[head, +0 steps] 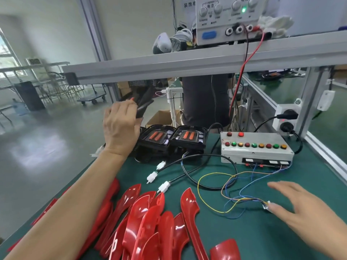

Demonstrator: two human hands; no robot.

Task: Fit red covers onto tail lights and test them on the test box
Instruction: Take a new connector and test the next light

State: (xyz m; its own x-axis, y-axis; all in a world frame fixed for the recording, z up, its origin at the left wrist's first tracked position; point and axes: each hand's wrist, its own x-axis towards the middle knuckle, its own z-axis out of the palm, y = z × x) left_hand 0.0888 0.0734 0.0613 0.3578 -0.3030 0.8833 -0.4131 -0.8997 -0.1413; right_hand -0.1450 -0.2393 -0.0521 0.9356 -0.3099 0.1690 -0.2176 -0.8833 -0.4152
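Two bare hands work over a green bench mat [244, 231]. At about ten o'clock the left hand [120, 128] is raised off the mat, its fingers curled round a black tail light housing [143, 103] held up in the air, motion-blurred, so its details cannot be made out. Below that arm, from seven to six o'clock, a heap of glossy red covers [146, 222] lies overlapping on the mat, with one long cover [189, 207] lying a little apart on the heap's right side. Near the centre, toward twelve o'clock, two black tail lights [172, 141] sit side by side at the far edge of the mat, each showing orange-red strips inside. Just in front of them, three white connectors [159, 175] on black cables lie on the mat. At two o'clock stands the grey test box [255, 147] with a row of red, green and amber lamps. Thin yellow and blue wires [234, 192] loop from it toward four o'clock, where the right hand [298, 207] lies flat and spread, fingertips resting on the small plug end of those wires, gripping nothing. On the shelf above, at one o'clock, a power supply [225, 19] shows a green light.
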